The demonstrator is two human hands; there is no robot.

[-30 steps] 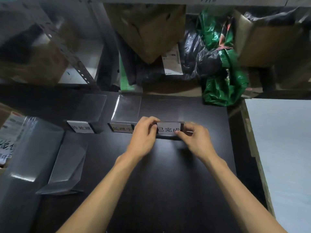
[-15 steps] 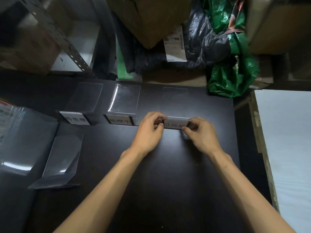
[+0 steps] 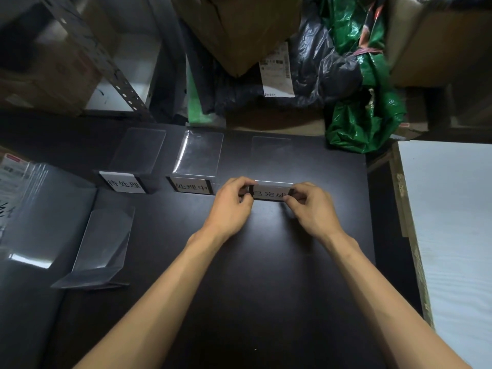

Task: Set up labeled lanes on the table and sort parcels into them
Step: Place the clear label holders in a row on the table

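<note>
On the dark surface [image 3: 266, 288] three clear label holders stand in a row, side by side from left to right. The third label holder [image 3: 270, 193], rightmost in the row, has its long axis running left to right and its printed face turned toward the person. The left hand [image 3: 231, 206] pinches its left end and the right hand [image 3: 311, 207] pinches its right end, fingers closed on the card strip at each side. The fingers cover the ends of the print, so only the middle characters read clearly. Its clear back panel [image 3: 270, 155] lies flat, reaching away from the person, and is faint against the dark top. The first label holder [image 3: 123, 183] and second label holder [image 3: 191, 186] stand just left of it, faces the same way. A spare clear holder [image 3: 102, 246] lies tipped at the near left, beside a grey plastic parcel [image 3: 40, 214] cut off by the left edge. Beyond the far edge, a green bag [image 3: 364, 121] and a cardboard box [image 3: 237, 27] sit in dim clutter
</note>
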